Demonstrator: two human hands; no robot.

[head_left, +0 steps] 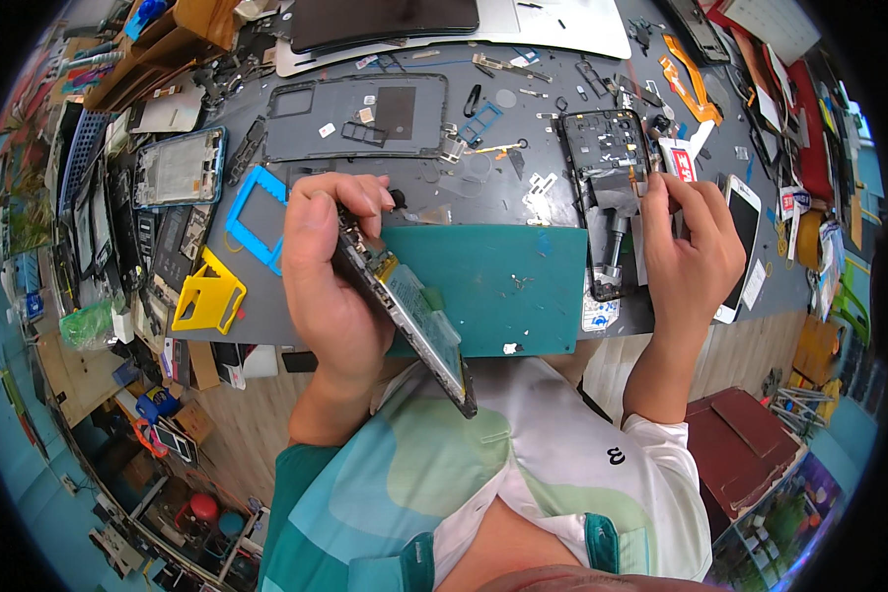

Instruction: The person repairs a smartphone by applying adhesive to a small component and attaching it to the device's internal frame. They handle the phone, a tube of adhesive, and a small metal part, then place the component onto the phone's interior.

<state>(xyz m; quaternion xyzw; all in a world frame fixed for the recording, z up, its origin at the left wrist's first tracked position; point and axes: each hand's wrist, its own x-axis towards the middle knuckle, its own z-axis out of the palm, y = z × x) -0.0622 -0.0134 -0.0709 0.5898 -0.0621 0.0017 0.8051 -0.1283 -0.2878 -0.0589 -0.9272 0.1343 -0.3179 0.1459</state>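
My left hand grips an opened phone, tilted on its long edge above the teal mat, with its inner board and battery showing. My right hand is over the right of the desk, thumb and forefinger pinched at the edge of a black phone housing that has small parts and a dark metal tool on it. What those fingertips hold, if anything, is too small to make out. A red-and-white tube lies just beyond them, and a white phone lies to their right.
The grey desk carries a phone back cover, blue and yellow stands, orange flex cables and scattered small parts. A silver laptop is at the back, stacked phone parts at the left.
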